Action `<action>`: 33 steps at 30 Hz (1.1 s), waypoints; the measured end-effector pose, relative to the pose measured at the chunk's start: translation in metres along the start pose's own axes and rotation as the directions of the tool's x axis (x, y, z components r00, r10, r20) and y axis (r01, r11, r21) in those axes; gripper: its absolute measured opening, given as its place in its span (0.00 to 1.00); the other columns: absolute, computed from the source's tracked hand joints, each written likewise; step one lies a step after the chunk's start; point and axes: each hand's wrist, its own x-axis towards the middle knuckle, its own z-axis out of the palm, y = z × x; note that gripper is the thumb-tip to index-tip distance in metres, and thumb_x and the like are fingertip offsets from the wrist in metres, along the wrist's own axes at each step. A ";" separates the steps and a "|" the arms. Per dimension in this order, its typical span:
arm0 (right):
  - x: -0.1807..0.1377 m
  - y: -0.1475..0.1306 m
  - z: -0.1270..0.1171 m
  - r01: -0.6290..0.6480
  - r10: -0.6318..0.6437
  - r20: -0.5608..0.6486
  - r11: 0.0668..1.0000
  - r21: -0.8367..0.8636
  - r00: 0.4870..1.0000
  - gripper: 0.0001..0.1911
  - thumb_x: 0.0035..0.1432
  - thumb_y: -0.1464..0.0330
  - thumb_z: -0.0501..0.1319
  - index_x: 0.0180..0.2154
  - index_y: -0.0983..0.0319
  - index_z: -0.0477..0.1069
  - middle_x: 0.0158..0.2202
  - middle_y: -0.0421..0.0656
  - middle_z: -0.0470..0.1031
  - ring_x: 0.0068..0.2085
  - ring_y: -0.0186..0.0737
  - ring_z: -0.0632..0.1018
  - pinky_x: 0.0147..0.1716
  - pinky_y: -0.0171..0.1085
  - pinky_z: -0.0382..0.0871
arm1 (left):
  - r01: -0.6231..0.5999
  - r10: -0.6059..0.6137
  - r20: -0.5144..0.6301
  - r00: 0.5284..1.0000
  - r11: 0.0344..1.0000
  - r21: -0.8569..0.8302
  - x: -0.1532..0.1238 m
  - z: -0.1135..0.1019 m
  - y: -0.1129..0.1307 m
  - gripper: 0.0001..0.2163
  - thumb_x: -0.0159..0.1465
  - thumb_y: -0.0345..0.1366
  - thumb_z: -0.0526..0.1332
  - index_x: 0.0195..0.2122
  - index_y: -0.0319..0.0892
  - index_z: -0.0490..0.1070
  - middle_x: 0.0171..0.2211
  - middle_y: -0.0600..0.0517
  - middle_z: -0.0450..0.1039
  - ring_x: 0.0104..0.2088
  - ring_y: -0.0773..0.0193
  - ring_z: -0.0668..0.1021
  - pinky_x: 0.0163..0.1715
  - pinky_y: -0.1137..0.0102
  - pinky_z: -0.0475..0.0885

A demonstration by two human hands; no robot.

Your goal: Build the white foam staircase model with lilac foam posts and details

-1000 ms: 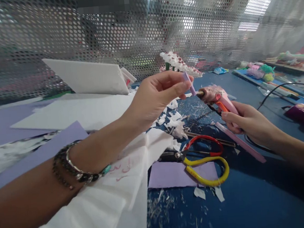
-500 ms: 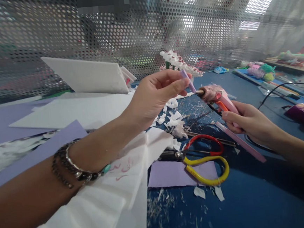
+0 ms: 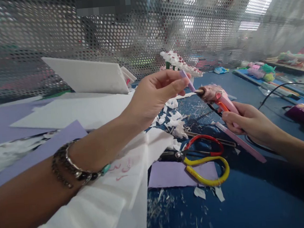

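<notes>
Between the thumb and fingers of my left hand, a small purple strip is pinched, tilted down to the right. My right hand grips a pink glue gun with an orange trigger, a finger near the trigger. The gun's metal nozzle meets the lower end of the strip or lies just beside it. Below the hands, scissors with one red and one yellow handle lie partly over a purple piece of paper. A long pink strip rests under the right hand.
White paper and purple sheets cover the left side. A white board leans behind. Torn scraps litter the blue table. White flowers stand before the perforated metal screen. At right sits a dark purple tool.
Almost nothing differs. Both hands, the purple strip and the glue gun keep nearly the same positions.
</notes>
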 end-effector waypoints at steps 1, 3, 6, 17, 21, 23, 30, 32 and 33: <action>0.000 0.000 0.000 0.002 -0.002 0.003 1.000 0.001 1.000 0.14 0.57 0.62 0.59 0.27 0.62 0.58 0.14 0.30 0.58 0.16 0.21 0.59 0.14 0.23 0.50 | -0.002 0.002 0.005 1.000 1.000 0.006 0.000 0.000 0.000 0.03 0.56 0.31 0.65 0.26 0.37 0.73 0.26 0.57 0.73 0.25 0.79 0.72 0.31 0.80 0.67; -0.001 0.000 -0.001 0.007 -0.007 0.010 1.000 0.004 1.000 0.13 0.58 0.62 0.59 0.27 0.62 0.58 0.14 0.31 0.58 0.15 0.21 0.59 0.14 0.23 0.49 | -0.009 0.008 0.012 1.000 1.000 0.021 0.001 -0.001 -0.001 0.04 0.56 0.31 0.65 0.27 0.37 0.73 0.27 0.57 0.73 0.26 0.79 0.72 0.31 0.80 0.67; -0.001 -0.001 -0.001 0.008 -0.008 0.013 1.000 0.007 1.000 0.13 0.57 0.62 0.59 0.27 0.61 0.58 0.14 0.31 0.58 0.16 0.21 0.59 0.14 0.23 0.49 | -0.012 0.012 0.007 1.000 1.000 0.026 0.001 -0.001 -0.001 0.04 0.56 0.31 0.65 0.26 0.38 0.73 0.26 0.58 0.72 0.25 0.79 0.72 0.31 0.80 0.66; 0.001 -0.007 -0.001 -0.048 0.048 0.004 0.983 0.177 0.999 0.14 0.58 0.63 0.57 0.25 0.62 0.57 0.21 0.33 0.55 0.16 0.21 0.55 0.15 0.29 0.42 | -0.036 0.042 -0.014 0.999 0.957 0.287 0.001 -0.005 0.003 0.07 0.60 0.36 0.62 0.28 0.40 0.75 0.31 0.55 0.71 0.32 0.72 0.72 0.34 0.75 0.67; 0.006 -0.006 -0.009 -0.026 0.030 -0.050 0.997 0.073 0.998 0.14 0.56 0.61 0.59 0.26 0.60 0.57 0.19 0.33 0.56 0.16 0.24 0.57 0.16 0.30 0.46 | -0.065 0.077 -0.019 0.997 0.931 0.360 0.001 -0.008 0.004 0.06 0.57 0.38 0.63 0.28 0.41 0.75 0.30 0.52 0.73 0.32 0.68 0.73 0.35 0.73 0.68; 0.011 -0.004 -0.017 -0.002 -0.010 -0.123 0.995 -0.095 0.992 0.15 0.55 0.57 0.59 0.28 0.60 0.58 0.18 0.33 0.57 0.17 0.26 0.59 0.17 0.31 0.50 | -0.101 0.107 0.010 0.994 0.896 0.433 0.001 -0.008 0.008 0.05 0.54 0.37 0.66 0.27 0.42 0.76 0.29 0.51 0.74 0.31 0.66 0.73 0.34 0.72 0.69; 0.044 0.027 -0.051 -0.032 -0.190 -0.170 0.570 -0.821 0.967 0.22 0.50 0.49 0.60 0.24 0.59 0.57 0.20 0.37 0.62 0.21 0.31 0.61 0.22 0.33 0.50 | -0.194 0.155 0.117 0.981 0.783 0.591 -0.002 -0.005 0.026 0.05 0.53 0.37 0.67 0.27 0.41 0.77 0.29 0.49 0.75 0.31 0.63 0.74 0.35 0.70 0.67; 0.047 0.028 -0.053 0.016 -0.262 -0.129 0.488 -0.873 0.956 0.19 0.49 0.51 0.60 0.26 0.60 0.64 0.27 0.42 0.67 0.26 0.35 0.67 0.26 0.34 0.56 | -0.196 0.132 0.149 0.980 0.768 0.610 -0.003 -0.002 0.031 0.06 0.53 0.37 0.67 0.27 0.40 0.77 0.28 0.48 0.75 0.30 0.63 0.74 0.34 0.70 0.67; 0.045 0.025 -0.052 0.055 -0.334 -0.128 0.488 -0.871 0.934 0.18 0.50 0.52 0.60 0.31 0.61 0.68 0.32 0.44 0.69 0.29 0.37 0.70 0.29 0.36 0.60 | -0.192 0.115 0.161 0.980 0.763 0.618 -0.004 -0.001 0.034 0.06 0.52 0.37 0.67 0.27 0.40 0.78 0.28 0.48 0.75 0.30 0.63 0.74 0.34 0.70 0.68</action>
